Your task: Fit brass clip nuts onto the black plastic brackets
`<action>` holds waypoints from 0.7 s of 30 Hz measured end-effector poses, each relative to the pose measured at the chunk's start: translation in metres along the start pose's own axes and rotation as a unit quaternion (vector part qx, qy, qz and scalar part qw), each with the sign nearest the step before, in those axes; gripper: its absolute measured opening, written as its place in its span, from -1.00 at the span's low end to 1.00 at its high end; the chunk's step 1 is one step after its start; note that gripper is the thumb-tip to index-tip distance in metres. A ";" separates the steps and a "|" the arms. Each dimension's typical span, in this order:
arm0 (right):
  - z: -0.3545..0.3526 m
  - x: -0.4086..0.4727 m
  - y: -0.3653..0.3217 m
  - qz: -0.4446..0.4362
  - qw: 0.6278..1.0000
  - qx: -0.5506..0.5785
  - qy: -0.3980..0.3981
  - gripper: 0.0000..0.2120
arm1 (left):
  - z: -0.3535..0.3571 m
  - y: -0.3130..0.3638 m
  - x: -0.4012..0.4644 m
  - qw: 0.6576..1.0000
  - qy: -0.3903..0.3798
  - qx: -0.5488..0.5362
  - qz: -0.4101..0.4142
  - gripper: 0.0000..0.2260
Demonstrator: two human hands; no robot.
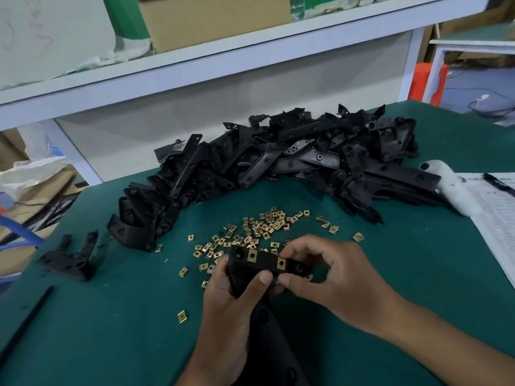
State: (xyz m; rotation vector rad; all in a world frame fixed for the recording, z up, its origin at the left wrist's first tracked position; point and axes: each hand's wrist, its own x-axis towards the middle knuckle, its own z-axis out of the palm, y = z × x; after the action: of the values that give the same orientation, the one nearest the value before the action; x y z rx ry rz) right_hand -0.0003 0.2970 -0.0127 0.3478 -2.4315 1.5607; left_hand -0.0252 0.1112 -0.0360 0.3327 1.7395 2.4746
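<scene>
- Left hand (237, 296) grips a black plastic bracket (262, 267) from below and from the left, thumb curled over the bracket's near face, fingers wrapped behind it
- Right hand (331, 277) pinches the right end of the same bracket, thumb on the near side, forefinger arched over the top; other fingers curled
- Bracket is held above the green table (418, 274), close to the near edge, roughly midway along it; its long body runs down toward the person between the 2 forearms
- 2 fitted clip nuts on the bracket's upper face: 1 (252, 255) near its left end, 1 (281, 263) toward the right end, just beside the right forefinger
- Loose brass clip nuts (264, 227) lie scattered on the table just beyond the hands, densest toward the table's middle; 1 stray nut (182, 316) lies alone left of the left wrist
- Large heap of black brackets (292, 162) stretches across the far part of the table, from the left side to the right edge
- Separate bracket (71, 260) lies apart near the left edge
- White object (451, 190) and printed paper sheet (496, 215) at the right edge
- Cardboard box (214, 20) stands on the shelf (195, 71) above the far edge
</scene>
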 end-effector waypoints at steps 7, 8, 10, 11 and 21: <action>-0.041 -0.010 -0.040 -0.036 0.996 -0.076 -0.017 -0.82 | 0.009 0.026 -0.009 0.979 -0.022 0.159 0.127 -0.70; -0.053 -0.019 -0.046 -0.034 0.995 -0.089 -0.010 -0.82 | 0.016 0.031 -0.012 0.966 -0.046 0.202 0.153 -0.75; -0.080 -0.047 -0.058 -0.028 0.993 -0.114 0.014 -0.80 | 0.040 0.037 -0.018 0.938 -0.102 0.276 0.183 -0.78; -0.094 -0.065 -0.063 -0.022 0.991 -0.126 0.035 -0.80 | 0.057 0.038 -0.022 0.927 -0.126 0.299 0.190 -0.78; -0.207 -0.295 -0.075 0.179 0.915 -0.200 0.300 -0.79 | 0.273 -0.036 -0.116 0.901 -0.346 0.201 0.165 -0.75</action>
State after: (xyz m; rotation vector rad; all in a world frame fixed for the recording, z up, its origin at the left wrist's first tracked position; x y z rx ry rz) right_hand 0.3164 0.4767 0.0418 -0.5951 -2.2840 1.0106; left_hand 0.1490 0.3498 0.0046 1.4422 1.9155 1.7524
